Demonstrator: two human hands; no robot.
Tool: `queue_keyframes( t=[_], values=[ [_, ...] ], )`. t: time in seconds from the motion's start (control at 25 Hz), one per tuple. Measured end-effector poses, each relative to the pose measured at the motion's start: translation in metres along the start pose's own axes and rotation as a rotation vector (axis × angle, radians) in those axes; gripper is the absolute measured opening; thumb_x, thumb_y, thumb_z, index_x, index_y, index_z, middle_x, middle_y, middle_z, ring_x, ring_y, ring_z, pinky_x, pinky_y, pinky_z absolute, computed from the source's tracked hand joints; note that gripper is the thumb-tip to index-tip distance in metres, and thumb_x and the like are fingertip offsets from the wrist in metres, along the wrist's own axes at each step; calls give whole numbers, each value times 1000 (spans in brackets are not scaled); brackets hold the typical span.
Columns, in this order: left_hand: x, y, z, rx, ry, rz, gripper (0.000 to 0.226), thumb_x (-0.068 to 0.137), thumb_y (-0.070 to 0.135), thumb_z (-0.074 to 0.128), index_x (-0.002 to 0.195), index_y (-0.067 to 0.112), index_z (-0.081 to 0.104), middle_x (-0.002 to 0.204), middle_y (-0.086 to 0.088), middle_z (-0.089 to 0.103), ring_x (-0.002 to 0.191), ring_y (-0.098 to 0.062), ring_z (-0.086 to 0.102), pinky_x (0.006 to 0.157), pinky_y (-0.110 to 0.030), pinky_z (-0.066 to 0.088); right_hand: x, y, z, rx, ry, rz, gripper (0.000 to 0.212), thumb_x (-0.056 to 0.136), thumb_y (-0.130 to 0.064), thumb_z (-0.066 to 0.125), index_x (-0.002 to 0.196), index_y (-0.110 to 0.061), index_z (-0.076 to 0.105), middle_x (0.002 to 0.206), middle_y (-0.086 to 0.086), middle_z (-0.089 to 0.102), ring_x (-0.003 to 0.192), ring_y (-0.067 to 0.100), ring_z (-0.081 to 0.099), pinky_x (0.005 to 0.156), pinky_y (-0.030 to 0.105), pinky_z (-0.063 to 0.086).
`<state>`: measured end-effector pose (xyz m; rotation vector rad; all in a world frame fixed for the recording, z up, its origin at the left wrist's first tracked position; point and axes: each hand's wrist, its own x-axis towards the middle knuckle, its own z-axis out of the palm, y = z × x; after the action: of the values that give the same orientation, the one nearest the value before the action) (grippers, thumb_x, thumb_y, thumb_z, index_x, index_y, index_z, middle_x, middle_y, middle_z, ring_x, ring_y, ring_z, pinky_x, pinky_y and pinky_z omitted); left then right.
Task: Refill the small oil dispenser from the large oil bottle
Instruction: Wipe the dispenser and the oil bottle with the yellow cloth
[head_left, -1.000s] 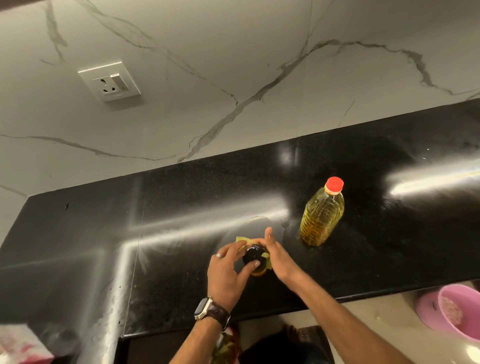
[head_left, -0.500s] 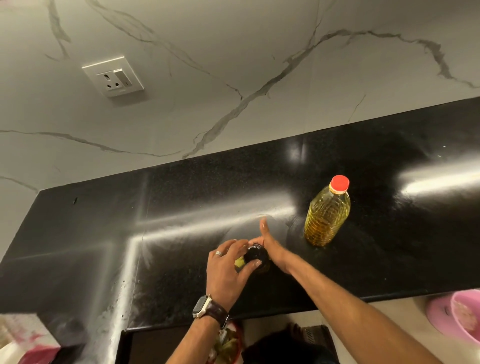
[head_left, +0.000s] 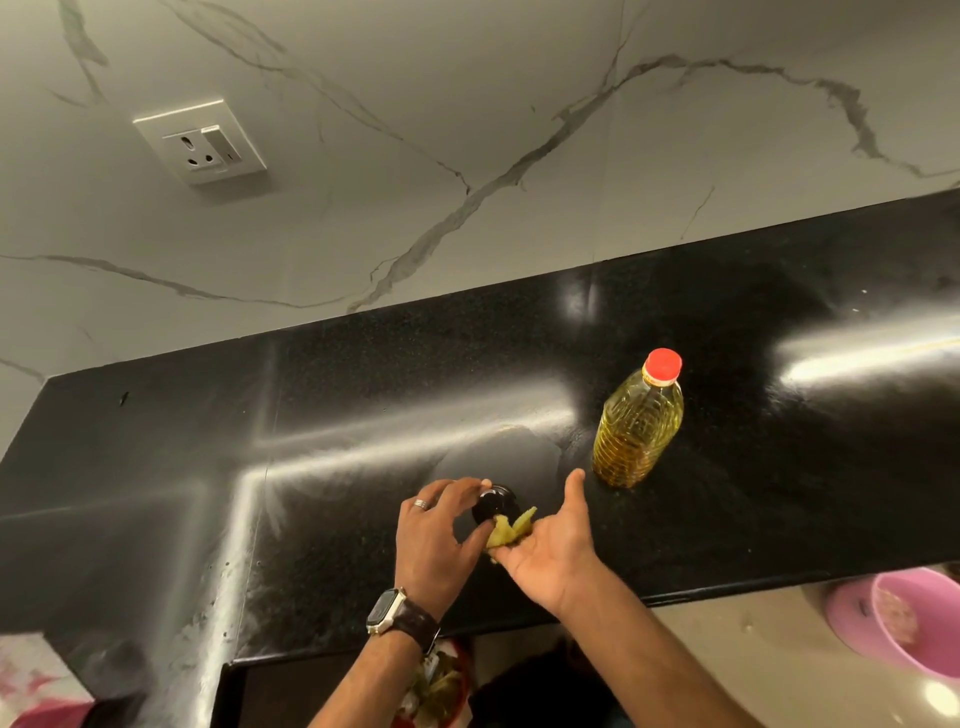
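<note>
The small oil dispenser (head_left: 508, 526) stands near the counter's front edge, with a black cap (head_left: 493, 505) and a yellow-green body that is mostly hidden. My left hand (head_left: 434, 540), wearing a ring and a watch, grips the black cap between thumb and fingers. My right hand (head_left: 553, 551) holds the yellow-green body from the right, palm turned up and thumb stretched away. The large oil bottle (head_left: 638, 426) stands upright to the right of my hands, full of yellow oil, with its red cap (head_left: 663, 365) on. Neither hand touches it.
The black granite counter (head_left: 322, 467) runs along a marble wall with a socket (head_left: 202, 143). A pink basin (head_left: 904, 618) sits on the floor below the counter's right end. A pink-and-white object (head_left: 31, 686) lies at the lower left.
My right hand has turned palm-up and its thumb has swung away from the cap, baring more of the yellow-green body. My left hand stays on the cap. The bottle has not moved.
</note>
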<state>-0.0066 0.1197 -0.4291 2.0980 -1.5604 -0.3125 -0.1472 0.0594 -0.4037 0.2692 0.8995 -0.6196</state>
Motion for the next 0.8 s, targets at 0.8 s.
queue_keyframes(
  t=[0.8],
  values=[
    [-1,-2,1,-55,11,18,56,82,43,81,133,38,58,128,11,65,120,-16,56,91,-30,38,-18,-2,2,-1380,-259,-621,86,81,-96,31,137,-38,62,134,-17,66,128,-1,58,104,25,48]
  ],
)
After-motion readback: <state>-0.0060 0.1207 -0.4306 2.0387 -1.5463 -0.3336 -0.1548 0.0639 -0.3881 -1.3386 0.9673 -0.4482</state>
